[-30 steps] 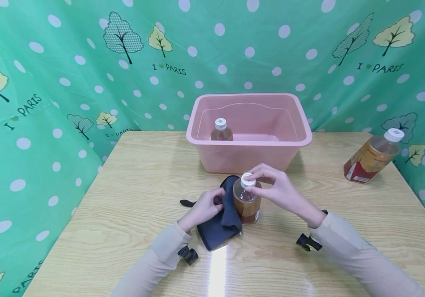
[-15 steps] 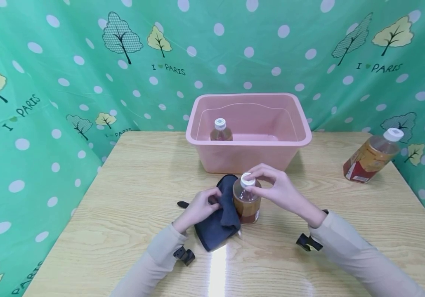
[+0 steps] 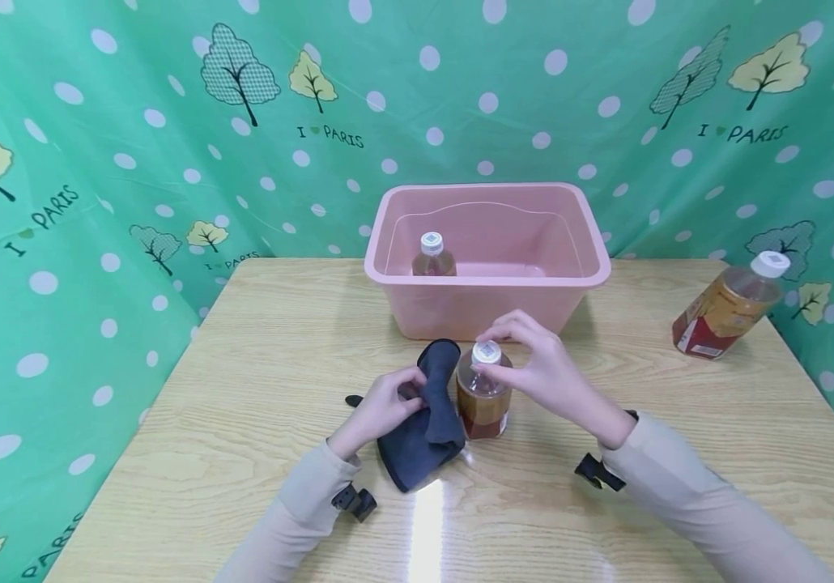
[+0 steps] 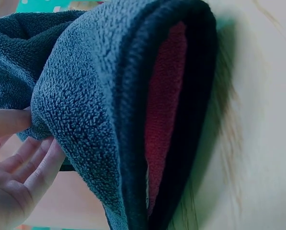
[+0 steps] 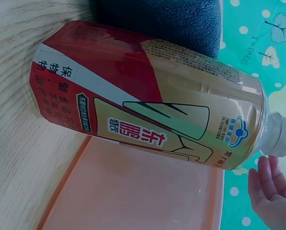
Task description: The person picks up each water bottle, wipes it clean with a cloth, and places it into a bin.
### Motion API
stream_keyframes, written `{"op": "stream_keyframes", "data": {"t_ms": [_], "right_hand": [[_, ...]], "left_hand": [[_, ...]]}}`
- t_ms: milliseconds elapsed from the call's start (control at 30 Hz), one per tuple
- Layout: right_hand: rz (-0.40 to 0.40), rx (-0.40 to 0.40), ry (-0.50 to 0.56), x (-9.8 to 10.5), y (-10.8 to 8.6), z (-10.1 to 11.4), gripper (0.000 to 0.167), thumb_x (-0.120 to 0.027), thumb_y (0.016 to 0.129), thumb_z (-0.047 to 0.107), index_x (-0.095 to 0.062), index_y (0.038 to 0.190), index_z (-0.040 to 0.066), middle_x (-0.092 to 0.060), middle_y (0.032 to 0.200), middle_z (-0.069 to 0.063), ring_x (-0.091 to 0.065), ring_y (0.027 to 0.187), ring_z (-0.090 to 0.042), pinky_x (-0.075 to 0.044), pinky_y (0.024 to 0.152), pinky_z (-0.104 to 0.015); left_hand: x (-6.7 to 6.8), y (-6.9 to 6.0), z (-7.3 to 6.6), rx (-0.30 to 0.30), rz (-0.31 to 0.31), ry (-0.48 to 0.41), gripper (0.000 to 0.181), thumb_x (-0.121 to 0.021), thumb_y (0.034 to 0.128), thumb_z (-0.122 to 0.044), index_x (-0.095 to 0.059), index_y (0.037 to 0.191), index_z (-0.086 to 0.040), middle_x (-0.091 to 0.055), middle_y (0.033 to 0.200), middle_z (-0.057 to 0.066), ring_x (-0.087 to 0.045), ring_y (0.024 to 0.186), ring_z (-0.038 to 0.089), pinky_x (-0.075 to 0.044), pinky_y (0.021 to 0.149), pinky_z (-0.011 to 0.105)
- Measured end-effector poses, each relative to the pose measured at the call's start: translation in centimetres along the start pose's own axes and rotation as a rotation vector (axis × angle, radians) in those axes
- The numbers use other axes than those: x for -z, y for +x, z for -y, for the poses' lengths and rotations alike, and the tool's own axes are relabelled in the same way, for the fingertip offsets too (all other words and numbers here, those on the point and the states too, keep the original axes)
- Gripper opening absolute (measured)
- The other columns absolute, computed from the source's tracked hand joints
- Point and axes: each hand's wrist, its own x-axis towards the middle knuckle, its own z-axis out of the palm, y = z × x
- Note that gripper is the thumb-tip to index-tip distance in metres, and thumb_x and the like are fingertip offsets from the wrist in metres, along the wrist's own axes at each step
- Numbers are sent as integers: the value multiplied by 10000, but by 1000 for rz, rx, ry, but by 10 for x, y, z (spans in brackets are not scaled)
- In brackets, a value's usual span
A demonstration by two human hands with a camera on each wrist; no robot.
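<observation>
My left hand pinches a fold of a dark grey cloth. In the left wrist view the cloth is fuzzy, with black edging and red on its inner side. Just right of the cloth stands an upright drink bottle with a white cap. Around that cap is my right hand, thumb at the near side and fingers raised beyond it, the cap top uncovered. The right wrist view has the bottle's red and gold label, with the fingers loosely beside the cap.
Behind the hands stands a pink bin with one capped bottle inside at its left. Another bottle stands at the table's right side. A small dark strap end pokes out left of the left hand. A green curtain hangs behind.
My left hand has drawn the cloth a little leftward, away from the bottle. My right fingers have lifted off the cap top, which now shows. The bottle has stayed nearly in place.
</observation>
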Motion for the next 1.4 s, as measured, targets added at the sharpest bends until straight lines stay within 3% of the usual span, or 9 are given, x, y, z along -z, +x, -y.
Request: {"op": "stream_keyframes", "data": {"t_ms": [100, 233, 333, 433, 633, 900, 1167, 1400], "right_hand": [[-25, 10, -23, -2, 0, 0, 284, -761, 628, 29, -642, 886, 48, -555, 869, -24, -532, 820, -126, -460, 743, -211], [-42, 8, -39, -2, -1, -1, 259, -759, 626, 21, -662, 866, 33, -558, 862, -28, -541, 796, -117, -461, 701, -226], [-38, -6, -28, -1, -1, 0, 256, -754, 634, 23, -670, 875, 29, -577, 882, -43, -546, 822, -120, -454, 717, -209], [-28, -24, -9, 1, -2, 0, 260, -751, 635, 18, -673, 882, 33, -601, 906, -48, -550, 859, -132, -442, 752, -179], [22, -72, 45, 6, -4, 0, 267, -732, 661, 11, -676, 918, 54, -625, 954, -38, -562, 915, -142, -437, 776, -173], [164, -144, 46, 15, -4, 1, 227, -652, 772, 75, -668, 999, 69, -618, 1042, 3, -546, 990, -113, -436, 766, -173], [259, -122, 56, 21, -5, -1, 253, -589, 822, 71, -635, 1071, 74, -591, 1116, 0, -522, 1052, -121, -433, 813, -215], [276, -21, 55, 23, -4, -5, 276, -582, 806, -6, -623, 1075, 41, -589, 1119, -60, -534, 1045, -147, -458, 796, -281]], "left_hand": [[1, -1, -4, 7, -4, -6, 178, -566, 708, 131, -567, 810, -15, -601, 786, 94, -584, 703, 211, -486, 617, 260], [6, -3, -23, 4, -3, -19, 161, -550, 704, 152, -552, 791, 16, -592, 773, 129, -579, 700, 263, -488, 615, 285], [10, -5, -36, 8, -1, -25, 151, -545, 705, 159, -548, 785, 31, -589, 771, 141, -578, 705, 276, -489, 621, 285], [11, -5, -39, 14, -4, -30, 149, -544, 707, 161, -552, 789, 36, -590, 778, 148, -577, 711, 282, -491, 622, 292], [12, -7, -40, 18, -3, -42, 144, -543, 714, 155, -553, 795, 37, -586, 792, 148, -575, 717, 274, -488, 621, 283], [13, -6, -40, 23, -1, -40, 138, -549, 718, 154, -558, 801, 43, -585, 796, 148, -569, 716, 259, -491, 618, 274], [13, -8, -40, 19, -5, -47, 144, -539, 717, 160, -556, 798, 42, -580, 801, 149, -566, 717, 266, -491, 620, 282], [12, -9, -39, 24, -13, -46, 146, -540, 716, 157, -557, 799, 37, -576, 811, 145, -565, 722, 254, -491, 623, 276]]}}
